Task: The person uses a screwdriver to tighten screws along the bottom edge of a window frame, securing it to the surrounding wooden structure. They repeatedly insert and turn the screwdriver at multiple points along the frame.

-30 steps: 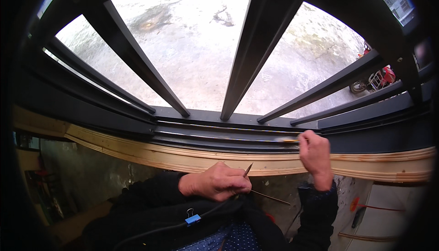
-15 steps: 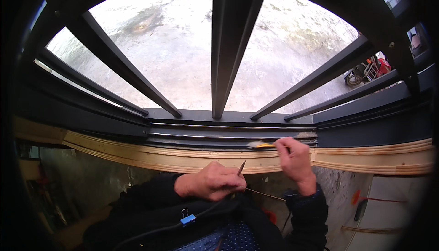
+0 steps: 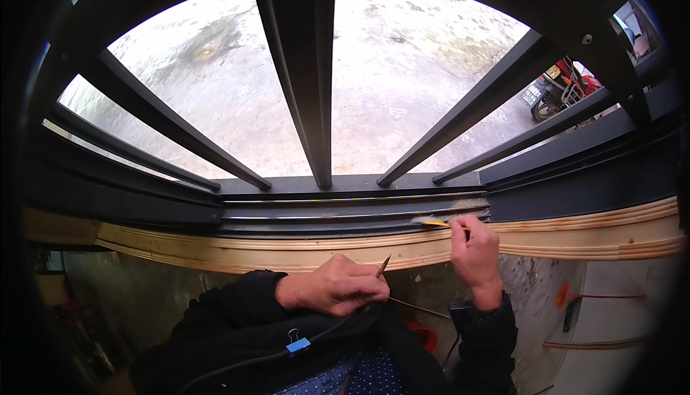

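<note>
A small brush (image 3: 437,223) with a yellow handle and pale bristles is pinched in my right hand (image 3: 476,255). Its bristles lie at the dark window track (image 3: 323,224), close to the right end of the sill, where grey dust or debris gathers. My left hand (image 3: 330,285) is closed lower down, in front of my body, around a thin tool with a dark pointed tip (image 3: 384,265). The tool's kind cannot be made out; a thin rod or wire shows on the other side of the fist.
Dark metal window bars (image 3: 323,107) rise beyond the track. Below it runs a pale wooden sill moulding (image 3: 237,249). A blue binder clip (image 3: 297,347) holds a cable on my clothing. A red motorbike (image 3: 575,89) stands outside on concrete, and a red container (image 3: 424,336) sits below.
My right hand has drawn the brush rightward along the track, toward its right end. The view has shifted slightly. My left hand keeps its hold on the pointed tool.
</note>
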### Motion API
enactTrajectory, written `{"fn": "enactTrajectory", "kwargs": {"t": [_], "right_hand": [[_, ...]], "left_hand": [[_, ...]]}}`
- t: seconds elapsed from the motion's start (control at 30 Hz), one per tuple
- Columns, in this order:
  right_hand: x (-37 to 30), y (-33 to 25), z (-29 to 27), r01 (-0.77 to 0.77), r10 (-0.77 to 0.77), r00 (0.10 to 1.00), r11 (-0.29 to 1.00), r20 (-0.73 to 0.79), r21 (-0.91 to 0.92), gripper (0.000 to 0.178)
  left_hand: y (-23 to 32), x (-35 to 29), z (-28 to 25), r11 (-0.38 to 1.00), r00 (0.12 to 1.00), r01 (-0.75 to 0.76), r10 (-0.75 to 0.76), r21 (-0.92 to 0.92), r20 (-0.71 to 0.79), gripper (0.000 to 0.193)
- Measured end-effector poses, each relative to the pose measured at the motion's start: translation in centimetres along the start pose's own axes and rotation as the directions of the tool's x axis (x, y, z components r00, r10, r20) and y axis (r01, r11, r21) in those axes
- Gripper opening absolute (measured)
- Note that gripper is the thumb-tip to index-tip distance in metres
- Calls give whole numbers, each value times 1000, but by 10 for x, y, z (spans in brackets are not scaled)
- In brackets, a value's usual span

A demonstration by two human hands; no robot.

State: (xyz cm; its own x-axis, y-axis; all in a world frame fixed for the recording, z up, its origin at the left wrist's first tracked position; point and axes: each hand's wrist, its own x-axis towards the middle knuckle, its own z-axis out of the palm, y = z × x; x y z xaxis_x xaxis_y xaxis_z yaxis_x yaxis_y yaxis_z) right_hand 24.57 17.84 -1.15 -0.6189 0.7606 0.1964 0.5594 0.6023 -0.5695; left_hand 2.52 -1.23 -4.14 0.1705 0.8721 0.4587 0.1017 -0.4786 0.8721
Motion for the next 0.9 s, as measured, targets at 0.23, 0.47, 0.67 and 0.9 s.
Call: {"fn": "enactTrajectory", "kwargs": {"t": [0.23, 0.47, 0.67, 0.9], "right_hand": [[9, 14, -32, -48, 23, 991, 980, -130, -192, 4], [12, 17, -20, -24, 7, 997, 968, -73, -249, 8], [11, 20, -33, -115, 95, 991, 969, -99, -219, 8], [12, 23, -27, -123, 60, 986, 896, -158, -428, 9]], "left_hand": [[2, 1, 0, 1000, 1000, -12, 12, -17, -21, 4], [2, -1, 0, 1000, 1000, 4, -4, -13, -15, 6], [1, -1, 0, 1000, 1000, 11, -11, 0, -21, 6], [-4, -1, 4, 1000, 999, -5, 5, -8, -35, 10]]}}
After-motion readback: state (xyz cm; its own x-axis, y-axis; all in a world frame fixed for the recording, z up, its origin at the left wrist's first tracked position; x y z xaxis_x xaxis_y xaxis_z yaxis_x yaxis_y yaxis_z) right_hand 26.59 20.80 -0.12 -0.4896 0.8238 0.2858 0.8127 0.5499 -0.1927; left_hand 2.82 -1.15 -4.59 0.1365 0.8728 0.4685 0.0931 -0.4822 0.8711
